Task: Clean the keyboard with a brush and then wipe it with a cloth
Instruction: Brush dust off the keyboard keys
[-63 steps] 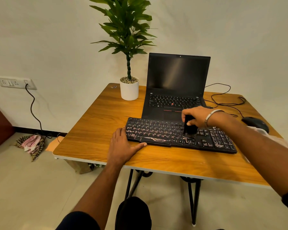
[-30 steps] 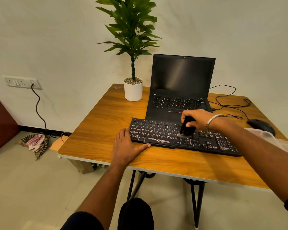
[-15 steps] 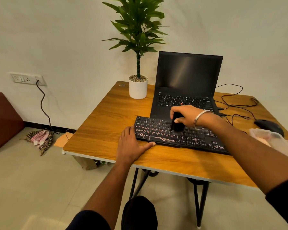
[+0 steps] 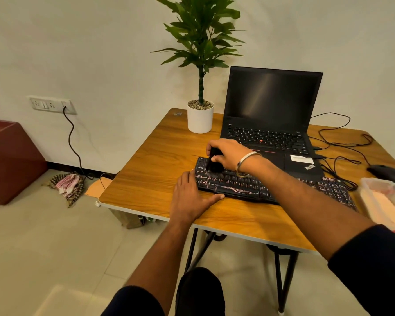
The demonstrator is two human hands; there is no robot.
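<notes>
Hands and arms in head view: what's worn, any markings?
Both forearms are bare from wrist to past the elbow. The right hand has a plain silver metal bangle on its wrist, and a dark navy sleeve ends above that elbow. The left hand wears nothing on wrist or fingers; its dark sleeve shows at the bottom edge. No gloves, watch or rings visible.

A wooden table [image 4: 151, 169] on black legs carries a black keyboard [image 4: 242, 185], an open laptop [image 4: 271, 106] behind it, a potted plant [image 4: 200, 117] — white pot — a mouse [image 4: 384, 171], cables [image 4: 342, 142] and a clear plastic container [image 4: 383, 197]; a left hand [image 4: 189, 197] rests flat on it.
</notes>
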